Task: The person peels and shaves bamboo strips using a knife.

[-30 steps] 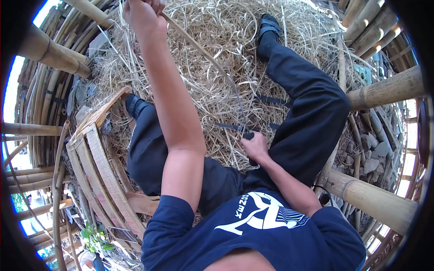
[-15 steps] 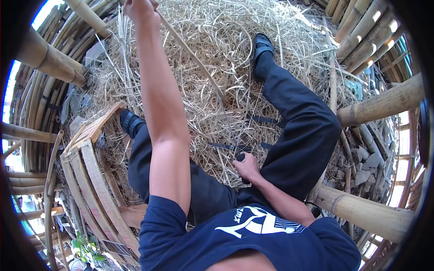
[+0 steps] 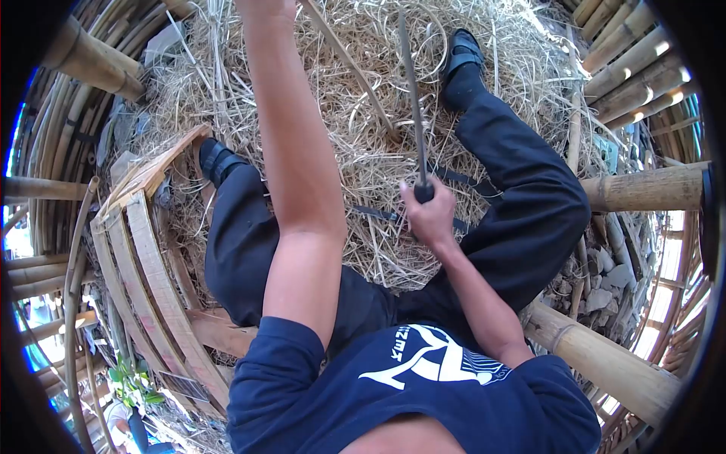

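Observation:
My right hand is closed around the black handle of a long, narrow-bladed knife. Its blade points away from me, over the shavings and to the right of a thin bamboo strip, apart from it. At the top edge, my outstretched left hand is mostly cut off, its fingers out of view. The strip slants down from beside that hand, its lower end at the shavings; half a second ago the fingers were closed on it.
Pale shavings cover the ground between my legs. A slatted wooden piece stands at left. Thick bamboo poles come in from both sides. Broken stones lie at right. A dark strap lies among the shavings.
My right hand has moved up and forward, and the knife blade now shows, raised. The left hand has slid mostly out at the top, and the view has shifted slightly.

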Demonstrator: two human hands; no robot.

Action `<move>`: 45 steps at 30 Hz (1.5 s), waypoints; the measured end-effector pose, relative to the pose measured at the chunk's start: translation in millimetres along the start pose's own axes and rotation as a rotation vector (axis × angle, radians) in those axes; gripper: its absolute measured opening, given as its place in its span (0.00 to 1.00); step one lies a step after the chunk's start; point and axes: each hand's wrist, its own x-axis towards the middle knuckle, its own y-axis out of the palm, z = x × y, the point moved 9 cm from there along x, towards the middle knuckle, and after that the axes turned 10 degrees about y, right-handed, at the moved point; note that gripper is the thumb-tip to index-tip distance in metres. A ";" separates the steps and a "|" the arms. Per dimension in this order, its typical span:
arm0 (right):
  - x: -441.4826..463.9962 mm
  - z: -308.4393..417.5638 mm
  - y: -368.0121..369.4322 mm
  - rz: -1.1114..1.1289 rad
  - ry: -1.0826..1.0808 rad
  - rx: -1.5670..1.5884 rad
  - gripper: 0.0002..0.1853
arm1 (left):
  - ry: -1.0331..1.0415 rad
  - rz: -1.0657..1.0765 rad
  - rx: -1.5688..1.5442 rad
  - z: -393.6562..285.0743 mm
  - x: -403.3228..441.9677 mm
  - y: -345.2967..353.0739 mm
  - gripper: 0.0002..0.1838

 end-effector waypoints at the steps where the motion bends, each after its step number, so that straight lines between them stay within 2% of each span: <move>1: 3.4 27.0 -8.6 -0.027 -0.081 0.045 0.16 | 0.017 -0.035 0.040 0.1 -0.5 -3.0 0.25; 2: 12.3 35.2 -11.2 -0.026 -0.084 0.134 0.15 | 0.022 -0.035 0.038 -1.0 0.0 -3.2 0.25; 3: 13.3 67.5 -23.7 -0.095 -0.207 0.159 0.14 | 0.018 -0.026 0.028 -0.9 -0.4 -3.0 0.26; 4: 15.4 87.8 -28.4 -0.094 -0.205 0.158 0.14 | 0.008 -0.019 0.020 0.8 -2.3 -3.7 0.27; 6: 12.8 122.6 -44.9 -0.151 -0.331 0.385 0.13 | 0.018 -0.005 0.046 -0.3 -9.6 3.7 0.29; 9: 12.2 125.9 -41.1 -0.122 -0.374 0.513 0.11 | 0.052 0.002 0.152 -7.5 -17.9 13.6 0.32; 11: 9.9 77.1 -18.3 -0.220 -0.469 0.375 0.08 | 0.106 0.056 0.223 -4.4 -14.8 7.0 0.36; 13: 9.1 -58.8 40.6 -0.194 -0.085 0.085 0.12 | 0.119 -0.011 0.190 -9.8 -17.5 9.8 0.37; 14: -1.0 -130.4 62.5 -0.001 0.317 -0.215 0.14 | 0.125 -0.069 0.150 -12.9 -22.8 10.3 0.39; 15: -15.4 -159.1 64.9 0.007 0.413 -0.289 0.14 | 0.094 -0.094 0.224 -15.5 -25.0 0.1 0.41; 16: -16.9 -184.2 70.1 0.013 0.501 -0.359 0.14 | 0.146 -0.079 0.195 -20.6 -15.8 -1.2 0.41; 18: -20.7 -175.6 76.3 0.072 0.576 -0.412 0.13 | 0.050 0.060 0.114 -28.6 -21.0 12.0 0.39; 19: -19.6 -188.8 84.0 0.096 0.591 -0.299 0.08 | 0.033 0.052 0.118 -26.1 -28.5 9.0 0.39; 20: -13.9 -197.0 84.7 0.093 0.582 -0.297 0.08 | 0.030 0.041 0.100 -25.0 -26.8 10.2 0.37; 22: -25.5 -210.6 105.3 0.312 0.839 0.097 0.04 | 0.029 0.035 0.089 -23.9 -22.7 6.2 0.36; 23: -29.3 -209.2 113.8 0.399 0.895 0.321 0.05 | 0.084 0.058 0.144 -26.1 -22.5 3.6 0.34; 24: -23.3 -210.0 106.4 0.394 0.893 0.324 0.05 | 0.142 0.082 0.195 -29.6 -21.8 5.9 0.32; 26: -46.8 -182.1 130.6 0.939 1.107 1.011 0.07 | 0.155 0.021 0.169 -26.8 -23.6 1.4 0.30; 28: -48.6 -171.7 132.0 0.769 1.139 0.911 0.08 | 0.171 0.015 0.149 -29.6 -21.4 0.3 0.30; 30: -34.1 -160.4 110.5 0.475 0.860 0.581 0.06 | 0.183 -0.001 0.141 -33.8 -23.5 -1.8 0.31; 31: -24.2 -162.4 101.4 0.419 0.771 0.437 0.04 | 0.145 -0.005 0.142 -31.7 -25.1 -0.5 0.31; 32: -19.9 -158.7 99.0 0.422 0.769 0.438 0.04 | 0.103 -0.007 0.144 -29.1 -26.4 0.7 0.31; 34: 11.6 -112.1 62.7 0.171 0.372 0.129 0.06 | 0.133 -0.011 0.154 -31.6 -26.0 0.3 0.31; 36: 26.7 -57.4 40.2 0.099 0.185 0.170 0.04 | 0.147 0.018 0.148 -33.2 -26.6 2.1 0.31; 40: 32.7 35.5 5.1 0.087 0.009 0.221 0.05 | 0.100 -0.004 0.146 -35.2 -32.4 6.9 0.30; 45: 21.7 73.0 -7.5 0.031 -0.169 0.307 0.08 | 0.129 0.000 0.159 -34.2 -29.3 4.8 0.30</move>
